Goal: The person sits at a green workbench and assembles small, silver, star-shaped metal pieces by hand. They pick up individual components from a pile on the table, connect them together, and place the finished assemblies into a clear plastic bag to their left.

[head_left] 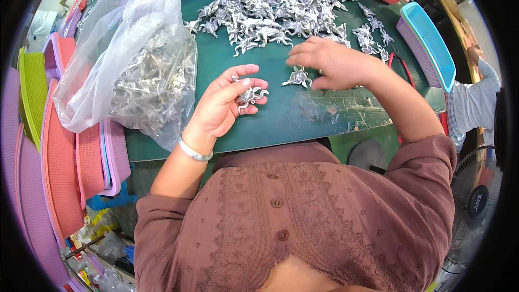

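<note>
My left hand point(223, 100) is closed on a small silver metal casting point(250, 96) with curled, leg-like ends, pinched between thumb and fingers above the table's near part. To the right, my right hand point(338, 65) reaches over the table with its thumb apart from its fingers. Another silver casting point(297, 77) lies on the table below those fingers; I see no grip on it. Just beyond, a big heap of similar castings point(270, 11) covers the far part of the green table point(259, 127).
A clear plastic bag point(157, 65) full of castings stands at the left, beside stacked coloured baskets point(59, 173). Red-handled pliers point(401, 67) lie right of my right hand. A turquoise basket point(432, 43) sits at the right edge, near a fan point(476, 200) and another person's sleeve point(473, 100).
</note>
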A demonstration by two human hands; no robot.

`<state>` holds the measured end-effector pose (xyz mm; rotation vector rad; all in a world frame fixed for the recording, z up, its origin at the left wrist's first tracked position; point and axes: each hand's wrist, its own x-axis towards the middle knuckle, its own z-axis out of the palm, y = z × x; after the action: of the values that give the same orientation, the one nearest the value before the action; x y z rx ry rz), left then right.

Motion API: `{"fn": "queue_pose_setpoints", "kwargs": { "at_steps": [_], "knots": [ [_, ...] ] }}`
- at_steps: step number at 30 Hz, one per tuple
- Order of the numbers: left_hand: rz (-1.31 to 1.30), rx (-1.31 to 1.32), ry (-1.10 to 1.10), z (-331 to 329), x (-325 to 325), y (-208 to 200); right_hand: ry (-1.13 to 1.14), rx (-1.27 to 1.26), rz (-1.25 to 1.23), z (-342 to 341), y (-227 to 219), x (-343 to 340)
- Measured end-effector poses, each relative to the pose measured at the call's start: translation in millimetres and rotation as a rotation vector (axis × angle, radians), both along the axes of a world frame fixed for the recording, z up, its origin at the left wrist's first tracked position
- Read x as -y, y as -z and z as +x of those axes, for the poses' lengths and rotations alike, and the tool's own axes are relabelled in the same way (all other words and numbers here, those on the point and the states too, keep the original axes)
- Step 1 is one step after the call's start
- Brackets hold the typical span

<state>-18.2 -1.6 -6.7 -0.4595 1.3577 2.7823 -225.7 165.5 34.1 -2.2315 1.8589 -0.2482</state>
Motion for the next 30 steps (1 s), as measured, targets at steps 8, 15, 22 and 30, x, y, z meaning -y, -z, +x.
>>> {"fn": "queue_pose_setpoints", "kwargs": {
  "at_steps": [8, 15, 22, 30],
  "knots": [
    [-0.028, 0.055, -0.016, 2, -4, 1, 0.086, 0.295, 0.01, 4, 19, -4],
    [-0.797, -0.015, -0.085, -7, -20, -4, 0.33, 1.089, 0.366, 13, 13, 7],
    [-0.66, -0.025, 0.058, -14, -24, 6, 0.477, 1.049, 0.365, 30, 8, 29],
    [-0.123, 0.047, -0.031, -9, -16, 10, 0.429, 1.686, 0.156, 33, 25, 20]
  ]
}}
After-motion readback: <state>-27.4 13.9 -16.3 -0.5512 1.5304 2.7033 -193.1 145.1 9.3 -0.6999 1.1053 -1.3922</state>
